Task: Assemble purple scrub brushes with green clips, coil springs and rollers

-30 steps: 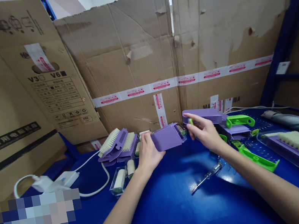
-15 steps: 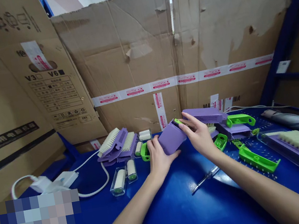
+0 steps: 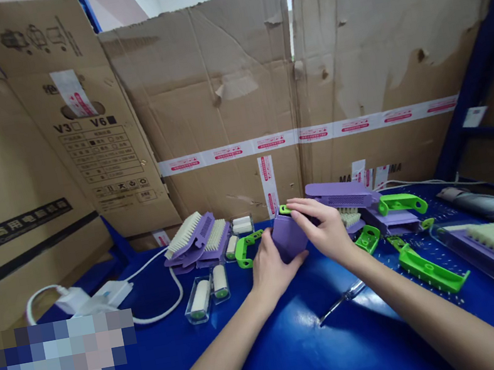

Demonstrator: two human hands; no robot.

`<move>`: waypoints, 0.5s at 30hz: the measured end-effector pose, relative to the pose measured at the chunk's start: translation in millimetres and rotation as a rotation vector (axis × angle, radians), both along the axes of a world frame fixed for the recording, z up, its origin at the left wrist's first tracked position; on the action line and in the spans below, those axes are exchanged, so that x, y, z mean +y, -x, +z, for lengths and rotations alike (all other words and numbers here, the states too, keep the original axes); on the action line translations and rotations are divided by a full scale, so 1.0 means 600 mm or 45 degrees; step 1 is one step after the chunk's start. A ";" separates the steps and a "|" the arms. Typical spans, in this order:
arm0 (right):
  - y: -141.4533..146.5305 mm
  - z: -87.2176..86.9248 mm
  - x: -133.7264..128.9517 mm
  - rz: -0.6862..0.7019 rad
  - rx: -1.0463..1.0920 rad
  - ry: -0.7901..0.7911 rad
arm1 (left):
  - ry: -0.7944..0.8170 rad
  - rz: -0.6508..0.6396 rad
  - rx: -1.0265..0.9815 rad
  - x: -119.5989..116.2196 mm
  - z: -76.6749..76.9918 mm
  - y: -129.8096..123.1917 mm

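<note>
Head view, nearest: screwdriver (image 3: 354,289) on the blue table (image 3: 278,361).
Left hand (image 3: 273,266): wrapped around the purple case (image 3: 289,238), which is tilted between both hands.
Right hand (image 3: 326,228): thumb and fingers narrowed onto a green piece (image 3: 284,209) at the case's top edge.
Handling: probably best to brace the case firmly, keeping finger pressure even.
Left cardboard (image 3: 31,102): "商用电脑机箱", "V3" and "V6", V6's square filled.
Right cardboard (image 3: 373,60): "MA" and "NA", tape (image 3: 359,169) between.

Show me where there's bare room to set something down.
Bare blue table shows between the left forearm, right forearm and screwdriver; another patch lies between left forearm and white cable. It's crowded around the green handles at right and beyond the left hand.
</note>
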State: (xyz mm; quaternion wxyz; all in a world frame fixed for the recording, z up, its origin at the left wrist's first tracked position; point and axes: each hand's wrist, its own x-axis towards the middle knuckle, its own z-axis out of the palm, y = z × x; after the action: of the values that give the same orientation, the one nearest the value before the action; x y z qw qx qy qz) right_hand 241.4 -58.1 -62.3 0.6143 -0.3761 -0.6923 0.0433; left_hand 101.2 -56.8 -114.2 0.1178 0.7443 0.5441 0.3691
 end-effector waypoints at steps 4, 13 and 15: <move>-0.001 -0.001 -0.003 0.046 -0.236 -0.139 | 0.025 -0.003 0.010 -0.001 -0.001 0.001; 0.020 -0.006 0.017 0.051 -0.273 -0.115 | 0.137 0.066 0.103 -0.005 0.008 -0.002; 0.025 -0.009 0.019 0.032 -0.299 -0.126 | 0.161 0.073 0.102 -0.003 0.008 -0.001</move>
State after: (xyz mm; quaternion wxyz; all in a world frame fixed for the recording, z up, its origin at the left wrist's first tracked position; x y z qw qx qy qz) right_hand 226.4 -46.5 -67.6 0.5464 -0.3390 -0.7654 -0.0275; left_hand 102.1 -58.8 -109.2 0.1321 0.7337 0.5915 0.3072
